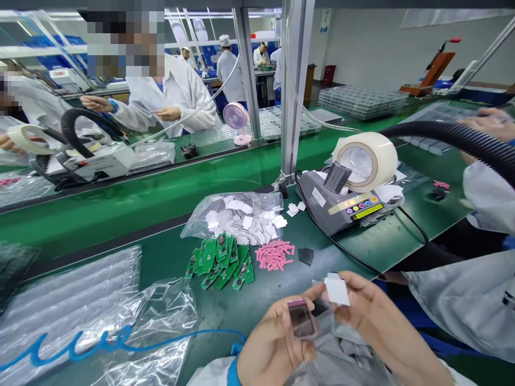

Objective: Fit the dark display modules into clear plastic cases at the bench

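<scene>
My left hand (pixel 273 343) is closed around a small dark rectangular module (pixel 301 320) with a pink strip at its top edge. My right hand (pixel 378 316) pinches a small white square pad (pixel 337 290) just above and right of the module. Both hands hover near the front edge of the green bench (pixel 169 262). Ahead of them lie a fan of green circuit boards (pixel 223 261), a heap of pink strips (pixel 276 254), a small dark square piece (pixel 306 255) and a clear bag of white pads (pixel 241 217).
A grey tape dispenser (pixel 341 201) with a big roll of tape (pixel 368 161) stands at right, its black cable running toward me. A black hose (pixel 454 136) crosses the right. Clear plastic bags (pixel 80 305) and a blue coiled cord (pixel 80 346) lie left. People in white coats work opposite and beside me.
</scene>
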Tool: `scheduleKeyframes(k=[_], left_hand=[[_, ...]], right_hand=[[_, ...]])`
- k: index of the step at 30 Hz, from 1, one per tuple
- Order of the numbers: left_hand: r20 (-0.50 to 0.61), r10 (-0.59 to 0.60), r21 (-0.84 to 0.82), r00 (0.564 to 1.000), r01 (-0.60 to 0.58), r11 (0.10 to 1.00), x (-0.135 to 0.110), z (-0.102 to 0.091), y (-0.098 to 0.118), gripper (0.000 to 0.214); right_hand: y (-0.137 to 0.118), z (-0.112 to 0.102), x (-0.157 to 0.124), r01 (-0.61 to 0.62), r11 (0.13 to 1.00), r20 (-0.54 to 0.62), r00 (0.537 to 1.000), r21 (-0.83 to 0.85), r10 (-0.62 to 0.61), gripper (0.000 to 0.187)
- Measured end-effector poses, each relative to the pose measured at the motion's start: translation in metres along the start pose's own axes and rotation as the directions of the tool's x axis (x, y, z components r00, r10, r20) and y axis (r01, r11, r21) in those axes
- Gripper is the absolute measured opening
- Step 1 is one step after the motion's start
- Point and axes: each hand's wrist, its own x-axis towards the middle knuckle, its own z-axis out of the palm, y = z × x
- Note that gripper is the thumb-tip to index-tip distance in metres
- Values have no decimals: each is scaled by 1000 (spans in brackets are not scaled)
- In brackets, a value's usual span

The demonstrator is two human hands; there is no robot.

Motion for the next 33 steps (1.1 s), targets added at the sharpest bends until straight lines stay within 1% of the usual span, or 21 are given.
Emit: scheduleKeyframes(k=[1,2,3,4,5,6,7,8,9,12,15,19,22,24,26,27,28,30,31,32,33], left_hand=[[-21,-32,-12,999,32,999,0,0,0,34],[-28,-75,-31,997,74,997,0,0,-1,33],[-25,-121,-57,992,120,991,1,0,-1,31],[-15,-167,-86,986,165,982,1,0,-1,28],[-1,-211,-111,977,210,971,1,1,-1,26],[14,-253,-126,967,252,959,0,2,-1,25],[25,-287,-136,957,288,948,0,2,0,25],[33,-317,-140,948,318,938,0,3,0,27],[38,-339,-139,940,341,930,0,4,0,30],[57,-366,-153,929,370,916,0,3,1,32],[75,-381,-168,922,388,906,2,1,0,32],[78,-392,-174,917,399,900,3,0,-2,34],[62,-352,-182,934,357,916,2,1,-3,33],[71,-284,-164,956,292,942,0,3,-3,32],[103,-221,-129,970,233,964,-1,6,-3,31],[108,-192,-118,975,205,972,-1,7,-3,30],[100,-164,-111,981,175,978,-1,8,-3,30],[64,-114,-87,991,119,989,-2,9,-3,28],[38,-83,-68,996,86,994,-2,9,-4,28],[13,-59,-47,998,59,997,-3,9,-5,28],[-9,-43,-25,999,43,999,-3,9,-6,29]], right_hand=[[-6,-2,1,140,978,7,990,-152,-140,19],[-13,-2,2,280,913,73,960,-296,-270,16],[-20,-1,4,407,816,189,913,-410,-361,14],[-27,0,6,516,708,328,856,-482,-401,14],[-33,2,8,602,608,451,796,-518,-404,15],[-38,4,11,664,524,539,745,-534,-393,17],[-42,6,13,706,458,596,705,-540,-384,18],[-45,8,14,731,409,628,681,-547,-378,19],[-46,9,16,742,376,643,669,-554,-372,20],[-47,8,17,751,344,665,660,-564,-350,22],[-46,5,18,753,350,684,655,-556,-321,25],[-47,7,20,766,354,720,635,-537,-281,27],[-52,12,21,768,363,746,623,-527,-233,26],[-55,16,19,781,354,763,605,-515,-226,27],[-58,20,16,801,299,781,586,-519,-216,25],[-58,22,13,809,255,784,582,-530,-215,23],[-58,24,11,808,204,776,588,-552,-228,24],[-54,28,5,771,101,719,626,-629,-301,29],[-51,31,2,737,60,678,647,-673,-349,27],[-47,33,-1,702,23,640,661,-711,-393,22],[-42,35,-3,680,-15,620,660,-733,-425,16]])
